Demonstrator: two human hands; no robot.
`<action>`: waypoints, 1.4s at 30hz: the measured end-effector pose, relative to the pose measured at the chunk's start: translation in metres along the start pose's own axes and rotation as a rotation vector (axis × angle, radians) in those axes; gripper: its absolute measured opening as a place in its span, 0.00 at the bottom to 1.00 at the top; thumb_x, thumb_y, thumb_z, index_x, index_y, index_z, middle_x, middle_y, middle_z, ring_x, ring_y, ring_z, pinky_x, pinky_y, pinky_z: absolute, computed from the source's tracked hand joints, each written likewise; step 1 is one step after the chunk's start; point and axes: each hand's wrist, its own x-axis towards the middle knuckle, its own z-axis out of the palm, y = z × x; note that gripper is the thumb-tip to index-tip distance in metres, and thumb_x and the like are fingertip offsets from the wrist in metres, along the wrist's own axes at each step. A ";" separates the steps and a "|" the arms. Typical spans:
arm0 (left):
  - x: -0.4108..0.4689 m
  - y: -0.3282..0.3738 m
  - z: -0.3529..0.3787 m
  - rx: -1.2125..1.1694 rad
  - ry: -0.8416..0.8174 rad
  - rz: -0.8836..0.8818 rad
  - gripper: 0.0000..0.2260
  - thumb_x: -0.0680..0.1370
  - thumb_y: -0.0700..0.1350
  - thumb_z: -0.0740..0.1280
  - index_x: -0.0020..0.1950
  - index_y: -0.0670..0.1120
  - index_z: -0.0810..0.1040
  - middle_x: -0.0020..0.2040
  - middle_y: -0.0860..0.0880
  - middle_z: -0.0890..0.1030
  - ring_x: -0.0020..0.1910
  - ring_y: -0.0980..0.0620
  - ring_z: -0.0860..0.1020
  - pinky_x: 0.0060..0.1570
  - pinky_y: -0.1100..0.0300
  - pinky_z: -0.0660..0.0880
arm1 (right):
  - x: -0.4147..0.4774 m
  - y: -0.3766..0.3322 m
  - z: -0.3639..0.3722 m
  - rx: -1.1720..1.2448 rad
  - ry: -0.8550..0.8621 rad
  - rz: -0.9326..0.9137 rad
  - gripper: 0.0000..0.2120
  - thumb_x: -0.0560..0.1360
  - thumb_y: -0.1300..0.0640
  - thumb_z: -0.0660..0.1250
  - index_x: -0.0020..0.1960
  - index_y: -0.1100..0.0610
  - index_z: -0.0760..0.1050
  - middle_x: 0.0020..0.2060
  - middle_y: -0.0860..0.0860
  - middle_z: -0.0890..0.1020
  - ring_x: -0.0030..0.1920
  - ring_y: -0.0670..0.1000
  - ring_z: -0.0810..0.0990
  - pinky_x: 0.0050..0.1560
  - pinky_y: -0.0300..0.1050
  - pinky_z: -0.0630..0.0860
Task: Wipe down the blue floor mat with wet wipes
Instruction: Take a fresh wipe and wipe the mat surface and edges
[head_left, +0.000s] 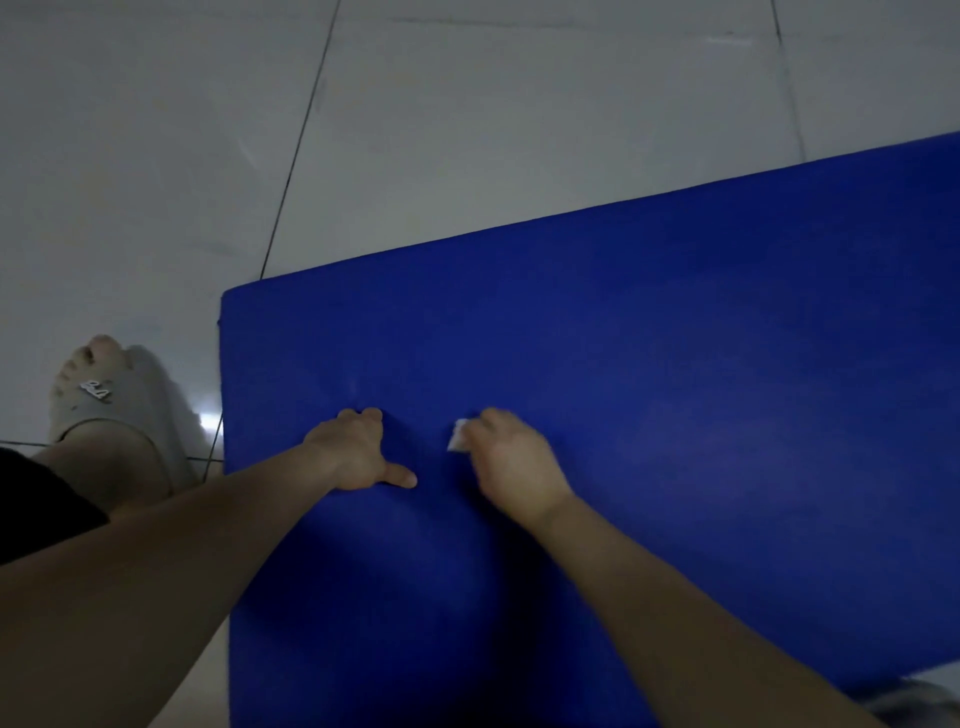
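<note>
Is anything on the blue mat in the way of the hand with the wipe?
Only the left hand, resting on the blue mat just left of the wipe held by the right hand. To its right and beyond, nothing visible lies on the mat.

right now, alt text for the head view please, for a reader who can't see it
A person's right hand holds a white wet wipe on a blue floor mat, the left hand resting beside it. The mat lies on pale floor tiles; a slippered foot stands left of it.
</note>
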 end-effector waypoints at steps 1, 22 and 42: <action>0.000 0.000 0.000 -0.010 -0.004 0.002 0.49 0.68 0.71 0.73 0.79 0.47 0.58 0.73 0.46 0.66 0.66 0.44 0.73 0.62 0.49 0.76 | 0.003 0.017 -0.007 -0.027 0.047 0.084 0.08 0.75 0.63 0.68 0.51 0.53 0.80 0.44 0.51 0.79 0.42 0.55 0.80 0.37 0.50 0.79; -0.001 -0.002 0.001 -0.002 0.019 0.021 0.49 0.68 0.71 0.73 0.79 0.46 0.58 0.74 0.45 0.66 0.66 0.44 0.73 0.59 0.51 0.76 | 0.021 -0.037 0.011 -0.020 0.013 0.390 0.10 0.73 0.64 0.65 0.53 0.58 0.77 0.44 0.56 0.79 0.40 0.57 0.79 0.35 0.46 0.70; -0.001 -0.004 -0.002 0.017 0.019 0.058 0.48 0.67 0.72 0.73 0.77 0.46 0.62 0.69 0.46 0.70 0.62 0.47 0.75 0.59 0.51 0.78 | 0.028 0.141 -0.090 -0.354 0.197 0.871 0.08 0.81 0.62 0.60 0.59 0.63 0.68 0.47 0.63 0.78 0.38 0.59 0.75 0.33 0.48 0.67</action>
